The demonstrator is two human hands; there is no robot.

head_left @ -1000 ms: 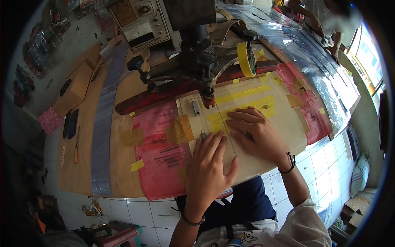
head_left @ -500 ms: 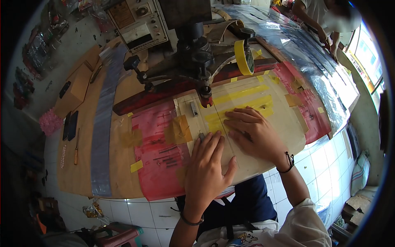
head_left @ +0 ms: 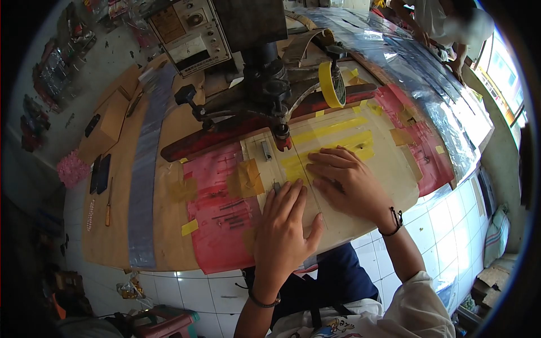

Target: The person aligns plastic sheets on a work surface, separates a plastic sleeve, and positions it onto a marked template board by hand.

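Both hands lie on a cream board (head_left: 338, 225) with strips of yellow tape (head_left: 332, 130) across it. My left hand (head_left: 286, 231) rests flat at the board's left part, thumb apart, its fingertips touching or close to a small grey metal piece (head_left: 276, 186). My right hand (head_left: 349, 183) is spread flat beside it, fingers over the yellow tape. Neither holds anything that shows. A second small metal block (head_left: 266, 151) sits farther up the board. Red sheets (head_left: 222, 219) flank the board. Just beyond my fingers, the red tip (head_left: 284, 143) of the machine's arm points down.
A machine head (head_left: 265, 73) carries a long red bar (head_left: 217, 136) and a yellow tape roll (head_left: 331, 84). Its control box (head_left: 194, 36) stands behind. At left are a cardboard box (head_left: 104, 127), dark phone-like objects (head_left: 100, 173) and a screwdriver (head_left: 109, 208). Another person (head_left: 445, 28) works at upper right.
The machine head and red bar have shifted slightly in view, as has the table's left side. Both my hands stay in nearly the same place on the board.
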